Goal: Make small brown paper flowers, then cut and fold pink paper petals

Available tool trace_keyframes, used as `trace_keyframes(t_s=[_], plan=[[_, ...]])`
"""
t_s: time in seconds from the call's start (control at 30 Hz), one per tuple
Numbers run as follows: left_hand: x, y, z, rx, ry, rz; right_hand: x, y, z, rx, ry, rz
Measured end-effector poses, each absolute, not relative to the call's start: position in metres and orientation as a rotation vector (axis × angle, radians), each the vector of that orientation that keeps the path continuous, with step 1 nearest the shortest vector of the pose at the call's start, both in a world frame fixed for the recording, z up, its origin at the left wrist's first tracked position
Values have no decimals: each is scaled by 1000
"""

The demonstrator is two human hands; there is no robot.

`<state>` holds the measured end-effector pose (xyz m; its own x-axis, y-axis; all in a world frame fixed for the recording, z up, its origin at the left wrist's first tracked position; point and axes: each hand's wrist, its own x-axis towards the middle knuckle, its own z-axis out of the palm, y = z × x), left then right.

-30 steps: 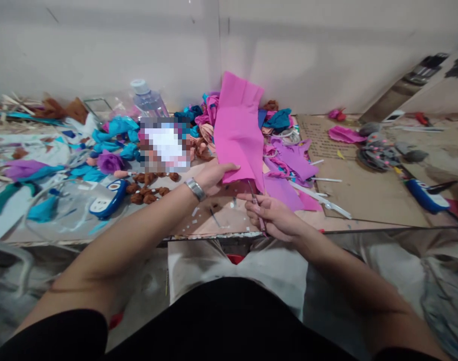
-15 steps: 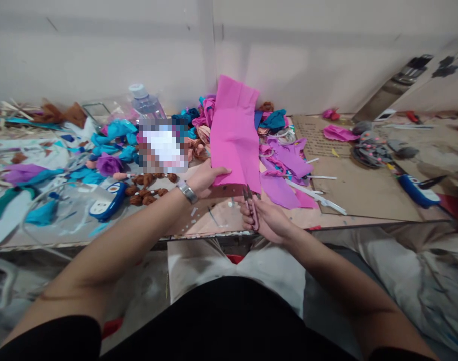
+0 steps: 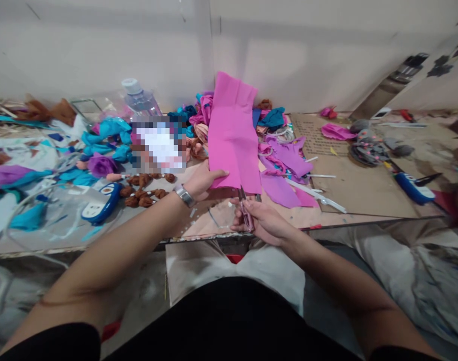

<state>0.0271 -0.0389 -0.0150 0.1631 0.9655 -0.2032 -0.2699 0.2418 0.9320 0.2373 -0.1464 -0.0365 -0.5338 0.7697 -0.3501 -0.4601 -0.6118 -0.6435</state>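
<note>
Pink paper front and centre, rising from the near side of the worktop over a heap of scraps toward the wall, and the left hand has it pinched at the lower left corner, thumb on the face. Below the opposite part of that edge, the right hand grips the snips. Here's the change: 0.5 s ago the 2 blades made a clear V at the edge; now a dark blade sits right against it, where the paper looks split, and the lower right fingers are more spread around the handles. The left hand's pinch is unchanged, so I'd call it cutting under way, with 1 hand steadying and 1 working; how deep the slit runs, I can't tell. Moving outward, purple scraps lie just right of the paper, and brown bundles sit beyond the left wrist. Now the containers: the clear bottle is capped and tilted, its fill level unreadable. Far right, the flask leans, contents impossible to make out. Near it on the cardboard, what looks like a dark dish holds grey pieces with pink specks.
</note>
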Motion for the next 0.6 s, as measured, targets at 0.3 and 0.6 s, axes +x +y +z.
trace_keyframes(t_s=[0.3, 0.6], plan=[[25, -41, -12, 851, 976, 1042, 242, -145, -32, -831, -720, 2218], [26, -46, -6, 876, 980, 1026, 250, -130, -27, -871, -797, 2189]])
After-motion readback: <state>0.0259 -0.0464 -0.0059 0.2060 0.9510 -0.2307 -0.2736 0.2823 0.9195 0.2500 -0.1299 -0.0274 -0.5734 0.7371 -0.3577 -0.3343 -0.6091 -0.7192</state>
